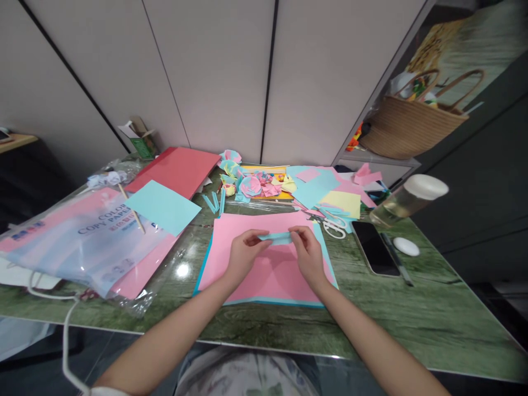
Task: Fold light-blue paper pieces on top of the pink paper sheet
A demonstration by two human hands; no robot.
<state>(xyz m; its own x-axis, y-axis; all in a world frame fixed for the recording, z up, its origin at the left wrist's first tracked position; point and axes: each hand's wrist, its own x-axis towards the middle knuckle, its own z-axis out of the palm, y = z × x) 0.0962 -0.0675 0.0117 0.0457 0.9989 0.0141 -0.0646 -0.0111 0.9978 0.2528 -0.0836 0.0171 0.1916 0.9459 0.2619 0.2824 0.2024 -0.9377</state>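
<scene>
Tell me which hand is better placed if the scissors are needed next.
The right hand, probably: the scissors lie on its side, by the pink sheet's far right corner, while the left hand is farther across. Both hold the blue strip, so the right would have to let go first.

Forearms [193, 311] converge forward; the left hand [244, 253] and right hand [308, 256] face each other, both pinching.

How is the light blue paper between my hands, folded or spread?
Folded, it seems: the light blue paper shows as a narrow band with a lengthwise line, its ends held by the left hand and the right hand.
</scene>
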